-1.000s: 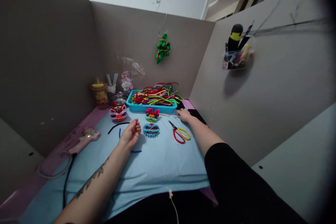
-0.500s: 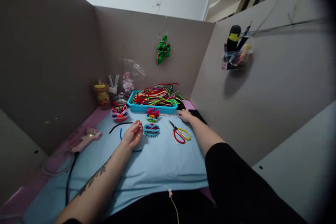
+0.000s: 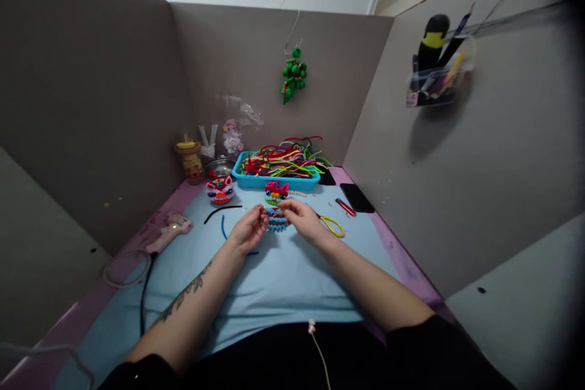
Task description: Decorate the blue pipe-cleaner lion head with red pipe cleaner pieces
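Observation:
My left hand is raised over the table with its fingertips pinched; whatever they hold is too small to make out. Facing it, my right hand is closed at the fingertips too, its contents unclear. Between and behind them sits a light-blue fuzzy ring-shaped piece, partly covered by the fingers. Just beyond is a pink, orange and green fuzzy lion head. Scissors lie under my right hand, only the yellow handle showing clearly. Left of my left hand are a black strip and a blue strip.
A blue tray of colourful pipe cleaners stands at the back. A red lion head is left of it. A pink glue gun with a lit green light lies left. At right are a red cutter and a black phone.
My right hand has come from the right side, near the phone, leftward and toward me to meet my left hand. It now covers part of the scissors. The view has shifted slightly.

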`<act>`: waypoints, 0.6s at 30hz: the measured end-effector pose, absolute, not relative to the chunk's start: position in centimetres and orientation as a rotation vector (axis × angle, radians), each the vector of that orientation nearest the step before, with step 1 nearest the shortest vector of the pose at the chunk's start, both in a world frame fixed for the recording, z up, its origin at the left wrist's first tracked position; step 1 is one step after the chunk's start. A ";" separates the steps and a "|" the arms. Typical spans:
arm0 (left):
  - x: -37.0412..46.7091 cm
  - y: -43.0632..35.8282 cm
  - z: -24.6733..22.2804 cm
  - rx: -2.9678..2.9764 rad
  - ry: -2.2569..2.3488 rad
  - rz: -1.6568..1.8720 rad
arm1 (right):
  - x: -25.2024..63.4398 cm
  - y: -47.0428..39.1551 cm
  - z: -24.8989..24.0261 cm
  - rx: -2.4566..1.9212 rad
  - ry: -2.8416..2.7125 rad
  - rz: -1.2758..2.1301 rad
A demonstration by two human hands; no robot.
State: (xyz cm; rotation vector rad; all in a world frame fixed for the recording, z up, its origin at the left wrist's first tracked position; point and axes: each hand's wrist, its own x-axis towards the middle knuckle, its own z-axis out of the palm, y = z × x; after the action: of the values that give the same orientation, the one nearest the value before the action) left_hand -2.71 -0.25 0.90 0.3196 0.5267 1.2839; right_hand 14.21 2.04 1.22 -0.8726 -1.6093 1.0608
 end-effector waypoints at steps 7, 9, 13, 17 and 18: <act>-2.7 0.0 -0.1 0.384 0.486 1.247 | 11.4 -0.8 -0.1 -0.870 -1.401 1.041; -2.6 0.0 -0.1 0.393 0.473 1.238 | 11.5 -0.9 -0.4 -0.891 -1.406 0.970; -2.5 -0.1 0.2 0.377 0.467 1.231 | 11.9 -1.2 -0.6 -0.968 -1.513 0.751; -2.4 -0.3 0.4 0.365 0.467 1.225 | 11.9 -1.6 -0.4 -0.973 -1.662 0.526; -2.4 -0.3 0.4 0.366 0.465 1.220 | 11.9 -1.7 -0.3 -0.968 -1.678 0.510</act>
State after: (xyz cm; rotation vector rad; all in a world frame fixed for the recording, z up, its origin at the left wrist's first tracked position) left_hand -2.36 -0.30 0.38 0.3655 0.4647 1.2200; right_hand 11.90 -1.72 -0.32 -0.9681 -1.6777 0.5104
